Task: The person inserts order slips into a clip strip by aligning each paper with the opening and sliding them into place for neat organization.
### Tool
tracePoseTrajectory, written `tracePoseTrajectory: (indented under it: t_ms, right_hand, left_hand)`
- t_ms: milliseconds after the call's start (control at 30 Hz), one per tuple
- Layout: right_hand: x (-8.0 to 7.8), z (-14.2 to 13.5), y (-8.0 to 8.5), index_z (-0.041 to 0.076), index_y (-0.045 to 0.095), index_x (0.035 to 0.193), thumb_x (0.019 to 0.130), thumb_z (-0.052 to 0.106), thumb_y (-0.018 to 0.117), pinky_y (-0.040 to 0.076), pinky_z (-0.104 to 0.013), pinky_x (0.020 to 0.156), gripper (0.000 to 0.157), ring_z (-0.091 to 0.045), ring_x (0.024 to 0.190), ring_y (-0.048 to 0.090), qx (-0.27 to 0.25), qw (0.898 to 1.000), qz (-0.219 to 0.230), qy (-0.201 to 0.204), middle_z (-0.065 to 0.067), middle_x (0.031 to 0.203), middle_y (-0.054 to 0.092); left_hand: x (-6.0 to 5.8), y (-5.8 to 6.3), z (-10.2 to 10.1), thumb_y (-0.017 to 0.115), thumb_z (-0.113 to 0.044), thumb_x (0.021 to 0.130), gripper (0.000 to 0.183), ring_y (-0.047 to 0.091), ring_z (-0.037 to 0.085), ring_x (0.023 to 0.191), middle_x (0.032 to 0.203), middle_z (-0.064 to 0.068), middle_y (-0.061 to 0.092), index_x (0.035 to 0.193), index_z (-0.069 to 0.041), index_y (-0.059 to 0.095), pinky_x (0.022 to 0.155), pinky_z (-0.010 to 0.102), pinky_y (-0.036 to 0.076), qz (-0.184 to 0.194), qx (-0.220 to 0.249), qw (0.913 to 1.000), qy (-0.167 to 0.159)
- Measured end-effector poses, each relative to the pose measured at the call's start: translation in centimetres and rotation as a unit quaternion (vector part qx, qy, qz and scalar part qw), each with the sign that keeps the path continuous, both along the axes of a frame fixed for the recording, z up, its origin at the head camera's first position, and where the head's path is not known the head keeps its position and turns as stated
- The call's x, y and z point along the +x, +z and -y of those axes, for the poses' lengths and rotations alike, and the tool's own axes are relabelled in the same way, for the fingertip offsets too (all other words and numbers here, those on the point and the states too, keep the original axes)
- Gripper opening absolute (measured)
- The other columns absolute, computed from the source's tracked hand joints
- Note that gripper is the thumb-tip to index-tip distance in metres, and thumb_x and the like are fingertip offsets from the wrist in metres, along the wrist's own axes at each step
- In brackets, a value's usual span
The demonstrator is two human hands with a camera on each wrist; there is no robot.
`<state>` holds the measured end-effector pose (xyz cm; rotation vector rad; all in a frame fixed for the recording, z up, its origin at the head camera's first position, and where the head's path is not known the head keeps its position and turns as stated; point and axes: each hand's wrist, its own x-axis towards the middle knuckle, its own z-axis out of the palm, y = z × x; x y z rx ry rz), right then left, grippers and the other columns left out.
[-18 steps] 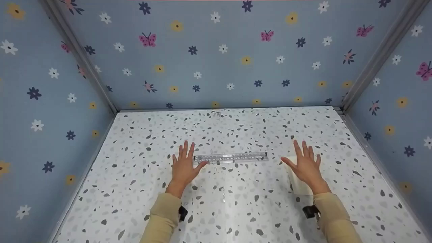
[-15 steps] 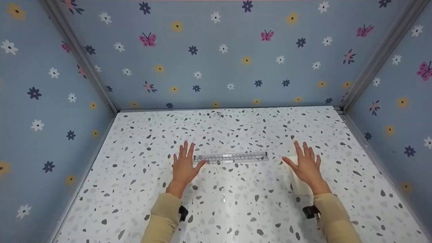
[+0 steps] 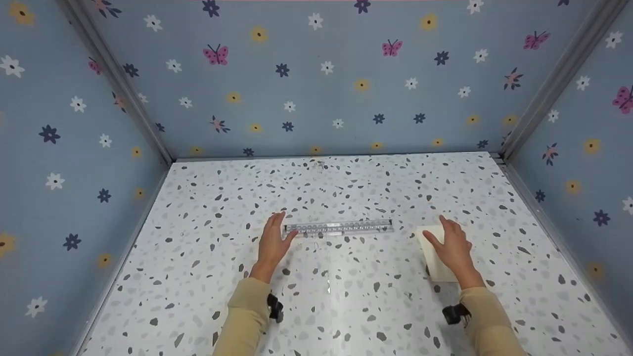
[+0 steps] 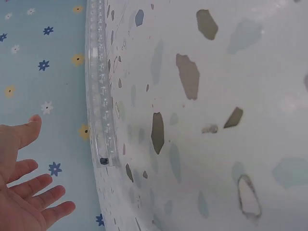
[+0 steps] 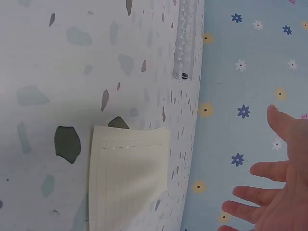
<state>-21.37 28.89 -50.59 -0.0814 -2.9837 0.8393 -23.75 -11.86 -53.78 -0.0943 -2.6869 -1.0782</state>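
Off the left end of the clear strip (image 3: 341,228): left hand (image 3: 271,247), fingers relaxed and slightly bent, thumb angled in towards the strip. Empty. From the head the thumb tip overlaps the strip's end; the left wrist view shows a gap, so the hand is probably raised rather than touching. On the person's side of the strip, tan sleeve (image 3: 242,314), soft-looking cloth, black device (image 3: 275,307) at the wrist.

Strip itself: lies on the table (image 3: 356,291), long side roughly along the table's back edge; that level lie presumably keeps it steady without being held. Narrow, see-through, shiny, likely hard plastic. Rows of small repeated shapes along its length, too fine to identify; a dark bit at each end.

Past the strip's right end: cream paper (image 3: 437,269), matte, ruled side up, row of small printed boxes near one edge. Single sheet or thin pad, cannot tell. Right hand (image 3: 452,247) overlaps it from above, also empty, fingers gently curved, thumb spread; the right wrist view shows hand and paper apart. The thumb gap fits a hand holding nothing.

Farthest right of the strip: blue panel (image 3: 610,178), smooth, flower-printed.
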Motion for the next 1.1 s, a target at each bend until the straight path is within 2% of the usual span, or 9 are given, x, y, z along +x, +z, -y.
tracePoseTrajectory:
  t_ms: [133,267,467,600,933,1033,1100]
  right_hand:
    - [0.0,-0.3,-0.6,-0.005,0.024,0.136,0.089,0.045,0.046,0.016,-0.066,0.088,0.072,-0.047,0.121,0.022,-0.028,1.0,0.012,-0.008,-0.032,0.132,0.024]
    - [0.0,-0.7,-1.4,-0.007,0.027,0.134,0.089,0.041,0.048,0.018,-0.062,0.092,0.069,-0.045,0.12,0.025,-0.048,0.999,0.012,-0.017,-0.032,0.13,0.028]
    - [0.1,-0.9,-2.5,-0.01,0.032,0.13,0.088,0.033,0.054,0.023,-0.052,0.096,0.064,-0.044,0.118,0.029,-0.079,0.996,-0.008,-0.037,-0.032,0.126,0.033]
    - [0.1,-1.1,-3.0,-0.01,0.033,0.13,0.088,0.028,0.056,0.026,-0.05,0.095,0.062,-0.043,0.115,0.033,-0.099,0.994,-0.014,-0.05,-0.032,0.124,0.035]
    - [0.3,-1.8,-4.1,-0.012,0.037,0.126,0.085,0.025,0.06,0.033,-0.049,0.089,0.059,-0.044,0.11,0.038,-0.149,0.983,-0.017,-0.107,-0.032,0.12,0.039]
    - [0.3,-2.0,-4.4,-0.012,0.038,0.125,0.084,0.026,0.061,0.033,-0.049,0.089,0.06,-0.044,0.109,0.039,-0.156,0.98,-0.02,-0.12,-0.032,0.119,0.04]
    - [0.3,-2.1,-4.5,-0.011,0.037,0.127,0.084,0.029,0.061,0.032,-0.048,0.091,0.063,-0.044,0.11,0.039,-0.163,0.978,-0.007,-0.129,-0.032,0.121,0.039]
  left_hand:
    - [-0.5,-0.7,0.2,0.067,-0.012,0.079,0.053,0.041,0.032,0.116,0.122,0.018,0.045,0.124,0.003,0.045,0.097,0.038,0.03,0.001,0.062,0.9981,0.001]
    - [-0.9,-1.4,0.4,0.069,-0.007,0.076,0.051,0.045,0.035,0.109,0.116,0.019,0.048,0.121,0.006,0.048,0.092,0.04,0.036,-0.006,0.12,0.9927,0.0]
    - [-1.4,-2.5,0.8,0.069,-0.002,0.075,0.047,0.047,0.038,0.101,0.113,0.024,0.049,0.117,0.009,0.049,0.085,0.045,0.039,-0.006,0.182,0.9832,0.01]
    - [-1.6,-2.9,0.8,0.068,0.0,0.075,0.045,0.047,0.037,0.1,0.113,0.025,0.05,0.115,0.009,0.05,0.084,0.044,0.04,0.012,0.218,0.9756,0.027]
    - [-2.3,-3.2,0.6,0.068,-0.006,0.077,0.039,0.05,0.03,0.096,0.11,0.02,0.054,0.113,0.005,0.055,0.082,0.039,0.04,0.081,0.247,0.9618,0.087]
    - [-2.6,-3.3,0.6,0.068,-0.007,0.078,0.036,0.051,0.027,0.091,0.105,0.018,0.057,0.11,0.004,0.057,0.079,0.037,0.041,0.091,0.239,0.9621,0.094]
    - [-2.8,-3.5,0.6,0.068,-0.006,0.077,0.033,0.052,0.025,0.087,0.101,0.018,0.058,0.108,0.005,0.059,0.076,0.036,0.042,0.09,0.233,0.9637,0.096]
